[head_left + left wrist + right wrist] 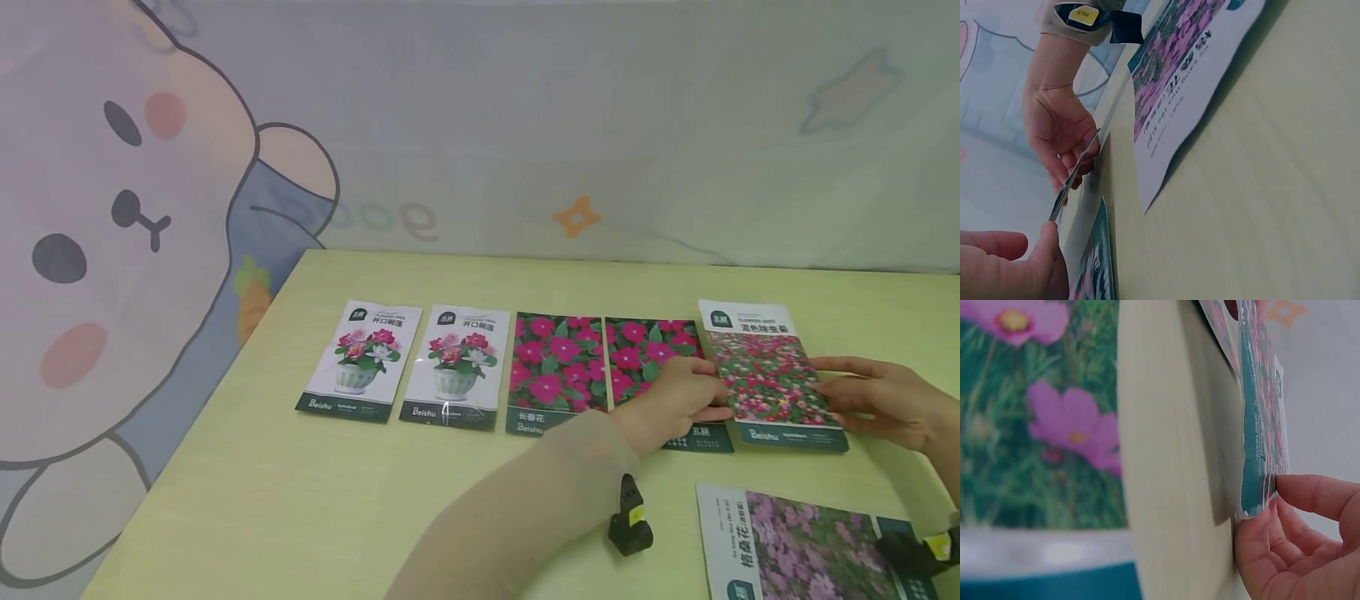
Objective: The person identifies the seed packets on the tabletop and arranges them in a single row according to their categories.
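Both hands hold a seed packet (776, 375) printed with a field of small red and pink flowers. My left hand (671, 404) pinches its left edge, above a magenta-flower packet (645, 333) that the hand partly covers. On the opposite edge my right hand (885, 404) grips it between thumb and fingers. The right wrist view shows the held packet (1260, 425) tilted up off the table, its lower edge looking layered. In the left wrist view it appears nearly edge-on between the right hand (1060, 131) and the left hand (1016, 265).
Left of the hands lie another magenta-flower packet (555, 367) and two white packets with potted flowers (363, 358), in a row. A purple-flower packet (813, 542) lies sideways near the front right of the pale yellow table (247, 492). A cartoon-printed curtain (480, 108) hangs behind.
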A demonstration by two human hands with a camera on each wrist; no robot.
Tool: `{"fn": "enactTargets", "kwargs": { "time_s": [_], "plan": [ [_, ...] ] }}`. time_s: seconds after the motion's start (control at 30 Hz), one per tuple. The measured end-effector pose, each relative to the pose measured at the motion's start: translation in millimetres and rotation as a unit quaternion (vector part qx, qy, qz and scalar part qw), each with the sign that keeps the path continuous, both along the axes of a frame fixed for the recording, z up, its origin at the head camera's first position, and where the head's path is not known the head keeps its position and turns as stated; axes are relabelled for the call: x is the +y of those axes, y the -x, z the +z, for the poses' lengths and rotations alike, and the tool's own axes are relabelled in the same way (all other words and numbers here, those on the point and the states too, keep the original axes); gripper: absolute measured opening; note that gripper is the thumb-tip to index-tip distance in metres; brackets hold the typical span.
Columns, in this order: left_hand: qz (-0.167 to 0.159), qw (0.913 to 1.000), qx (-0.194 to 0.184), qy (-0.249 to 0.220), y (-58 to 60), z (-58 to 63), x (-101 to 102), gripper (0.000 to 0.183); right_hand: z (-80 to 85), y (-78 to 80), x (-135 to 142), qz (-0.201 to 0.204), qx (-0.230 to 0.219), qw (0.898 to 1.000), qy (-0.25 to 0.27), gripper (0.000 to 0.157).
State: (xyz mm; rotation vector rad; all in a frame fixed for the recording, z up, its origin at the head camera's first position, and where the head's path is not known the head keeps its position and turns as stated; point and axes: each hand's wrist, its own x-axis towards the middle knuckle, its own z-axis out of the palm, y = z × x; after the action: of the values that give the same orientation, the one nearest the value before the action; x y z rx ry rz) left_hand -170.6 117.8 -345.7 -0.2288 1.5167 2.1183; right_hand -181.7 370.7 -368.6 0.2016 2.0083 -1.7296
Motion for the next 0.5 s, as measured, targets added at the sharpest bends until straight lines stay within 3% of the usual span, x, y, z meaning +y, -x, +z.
{"fn": "enactTargets", "kwargs": {
  "time_s": [0.17,0.5],
  "plan": [
    [-0.008,0.9999,0.003,-0.008,1.6,1.3,1.8,0.047,0.0,1.5,3.3,-0.01,-0.004,1.0,-0.015,0.047],
    [0.026,0.9993,-0.025,0.006,1.5,2.4,12.4,0.032,-4.7,5.1,12.3,-0.012,-0.005,0.999,-0.047,0.047]
  ]
}}
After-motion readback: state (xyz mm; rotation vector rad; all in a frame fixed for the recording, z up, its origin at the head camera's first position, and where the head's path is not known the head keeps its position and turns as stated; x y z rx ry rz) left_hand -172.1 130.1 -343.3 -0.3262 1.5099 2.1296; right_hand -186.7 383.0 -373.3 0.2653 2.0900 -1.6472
